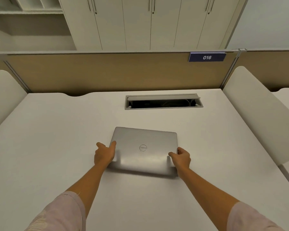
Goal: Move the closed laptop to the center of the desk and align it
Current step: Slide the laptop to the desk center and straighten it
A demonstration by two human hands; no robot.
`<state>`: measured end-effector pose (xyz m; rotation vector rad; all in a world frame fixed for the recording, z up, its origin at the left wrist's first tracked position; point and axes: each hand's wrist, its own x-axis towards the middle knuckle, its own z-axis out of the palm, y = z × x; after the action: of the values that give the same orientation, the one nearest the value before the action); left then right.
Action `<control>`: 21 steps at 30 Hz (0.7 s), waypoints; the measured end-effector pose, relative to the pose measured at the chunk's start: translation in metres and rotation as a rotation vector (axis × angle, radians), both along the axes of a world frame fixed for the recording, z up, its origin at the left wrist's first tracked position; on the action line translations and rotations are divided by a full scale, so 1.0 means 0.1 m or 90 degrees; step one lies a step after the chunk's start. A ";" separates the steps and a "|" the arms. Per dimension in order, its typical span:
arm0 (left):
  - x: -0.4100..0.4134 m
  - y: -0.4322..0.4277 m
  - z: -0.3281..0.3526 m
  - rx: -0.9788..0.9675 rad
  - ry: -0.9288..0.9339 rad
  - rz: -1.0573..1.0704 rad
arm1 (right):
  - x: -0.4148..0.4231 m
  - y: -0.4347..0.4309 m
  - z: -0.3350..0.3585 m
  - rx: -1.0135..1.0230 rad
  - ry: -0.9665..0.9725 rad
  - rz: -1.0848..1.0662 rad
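Closed silver laptop [143, 150] near mid-worktop [57, 139], near edge tilted up, slightly skewed. I see the left hand [104, 155] clamped on its left edge, thumb on the lid; right hand [181, 158] curled round the right edge. Both forearms stretch forward. Cable hatch [163, 102] open beyond.

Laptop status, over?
Left hand and right hand grip laptop sides. Lid closed, slightly skewed on desk. Path clear; cable hatch beyond.
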<state>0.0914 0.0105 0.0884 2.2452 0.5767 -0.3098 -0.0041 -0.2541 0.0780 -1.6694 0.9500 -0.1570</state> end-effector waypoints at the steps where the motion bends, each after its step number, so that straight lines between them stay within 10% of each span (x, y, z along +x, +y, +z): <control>1: 0.00 0.04 -0.01 -0.001 0.002 0.008 | 0.03 -0.01 0.01 -0.006 0.000 0.018; 11: -0.07 0.13 -0.07 0.077 0.016 -0.089 | 0.11 -0.15 -0.13 -0.120 0.002 0.205; 21: -0.33 0.21 -0.31 0.298 -0.225 -0.778 | -0.25 -0.06 -0.44 -0.529 -0.108 0.594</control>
<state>0.0580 0.0319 0.0571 2.7529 -1.0776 -0.3658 -0.0287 -0.2606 0.0341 -2.6403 -0.1492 -0.0504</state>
